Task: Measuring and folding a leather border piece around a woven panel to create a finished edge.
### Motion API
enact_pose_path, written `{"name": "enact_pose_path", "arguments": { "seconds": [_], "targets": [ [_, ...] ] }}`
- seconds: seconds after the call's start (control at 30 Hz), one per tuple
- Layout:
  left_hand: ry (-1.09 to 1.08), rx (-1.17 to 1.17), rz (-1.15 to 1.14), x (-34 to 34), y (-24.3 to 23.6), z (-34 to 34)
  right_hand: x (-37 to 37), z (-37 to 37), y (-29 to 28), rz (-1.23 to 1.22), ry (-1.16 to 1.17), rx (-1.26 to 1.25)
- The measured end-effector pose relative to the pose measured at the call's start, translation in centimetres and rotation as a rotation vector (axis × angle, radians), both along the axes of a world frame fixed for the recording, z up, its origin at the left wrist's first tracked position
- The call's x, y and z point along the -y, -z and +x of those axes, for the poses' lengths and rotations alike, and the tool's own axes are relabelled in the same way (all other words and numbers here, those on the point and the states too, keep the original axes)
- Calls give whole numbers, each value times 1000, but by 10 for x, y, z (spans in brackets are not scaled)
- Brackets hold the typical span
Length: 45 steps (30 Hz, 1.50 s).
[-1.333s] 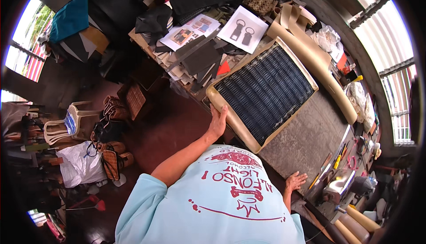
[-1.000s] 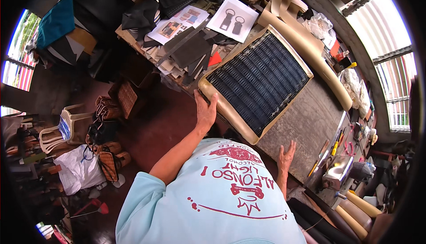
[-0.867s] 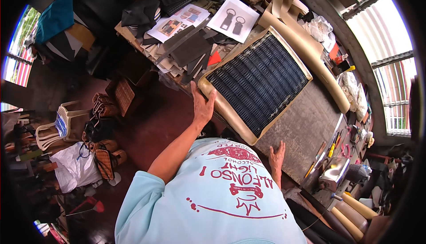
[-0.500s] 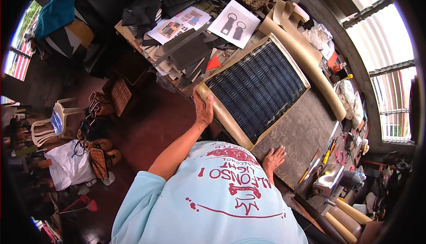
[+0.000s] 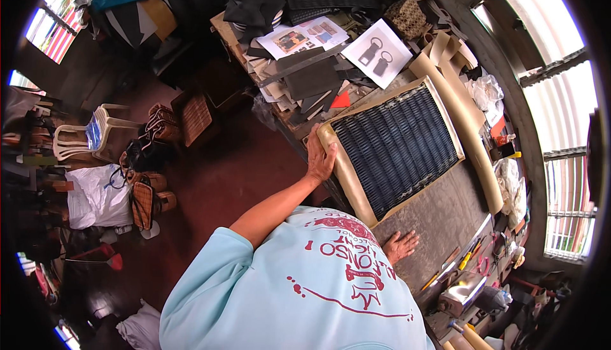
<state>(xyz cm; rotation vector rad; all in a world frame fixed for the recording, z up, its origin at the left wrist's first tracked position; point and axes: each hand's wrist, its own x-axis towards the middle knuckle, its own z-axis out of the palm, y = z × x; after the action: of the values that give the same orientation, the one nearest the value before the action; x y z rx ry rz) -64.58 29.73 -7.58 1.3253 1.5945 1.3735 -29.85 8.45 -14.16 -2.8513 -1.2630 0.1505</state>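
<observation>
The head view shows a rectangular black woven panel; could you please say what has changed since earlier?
The bare right hand has moved leftward along the grey-brown tabletop, closer to the black woven panel. The bare left hand stays at the panel's padded tan edge, and the panel on the tabletop.

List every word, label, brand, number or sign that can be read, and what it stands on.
Light blue shirt: large dark red lettering, upside down in this view; wording not copied out.
Sheet with coloured pictures: any print too small to read.
Sheet with two pictured key fobs: no words can be made out.
</observation>
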Motion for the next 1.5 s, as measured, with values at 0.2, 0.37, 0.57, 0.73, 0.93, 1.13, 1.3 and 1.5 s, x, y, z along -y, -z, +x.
{"name": "enact_pose_path", "arguments": {
  "seconds": [0.2,0.37,0.57,0.73,0.93,1.13,1.3,1.5],
  "targets": [
    [-20,14,30,0,-1,1,0,-4,-2,41,-18,15],
    [-7,10,42,-1,-1,0,-5,-7,-11,-27,-11,-9],
    [-9,3,64,-1,5,1,-7,-3,-18,-139,-25,-43],
    [-8,6,58,-1,5,-1,-9,2,-17,-165,-61,-62],
    [0,-20,59,-3,3,-1,-20,-8,2,-120,62,-21],
    [1,-21,60,-2,7,-1,-17,-7,8,-50,91,32],
    [0,2,44,-2,6,-2,-16,-9,3,13,78,21],
    [-4,20,20,-2,1,-2,-18,-13,-4,-5,98,-3]
  ]
}}
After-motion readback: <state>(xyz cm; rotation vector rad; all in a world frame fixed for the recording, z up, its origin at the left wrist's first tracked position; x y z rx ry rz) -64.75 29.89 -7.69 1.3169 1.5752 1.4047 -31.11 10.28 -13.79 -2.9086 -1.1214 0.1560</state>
